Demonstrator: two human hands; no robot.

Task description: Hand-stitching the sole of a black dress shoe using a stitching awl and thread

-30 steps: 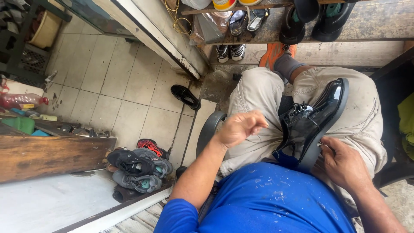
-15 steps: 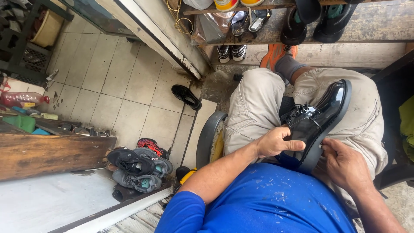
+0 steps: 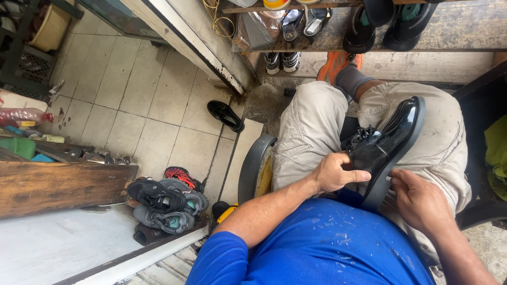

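A glossy black lace-up shoe (image 3: 388,140) lies on its side across my lap, between my thighs in beige trousers, sole edge facing right. My left hand (image 3: 334,173) grips the shoe's heel end near the laces, thumb stretched along the upper. My right hand (image 3: 420,199) rests against the sole's edge at the heel, fingers curled on it. Both forearms come up from the bottom of the head view over my blue shirt.
A single black shoe (image 3: 225,115) lies on the tiled floor. A heap of worn sneakers (image 3: 166,203) sits left of my chair. A wooden shelf (image 3: 454,29) ahead holds sandals and shoes. A wooden bench (image 3: 58,187) with a red bottle (image 3: 24,114) stands at left.
My left hand moved from the air above my left thigh to the shoe and took hold of its heel end. My right hand stayed at the sole.
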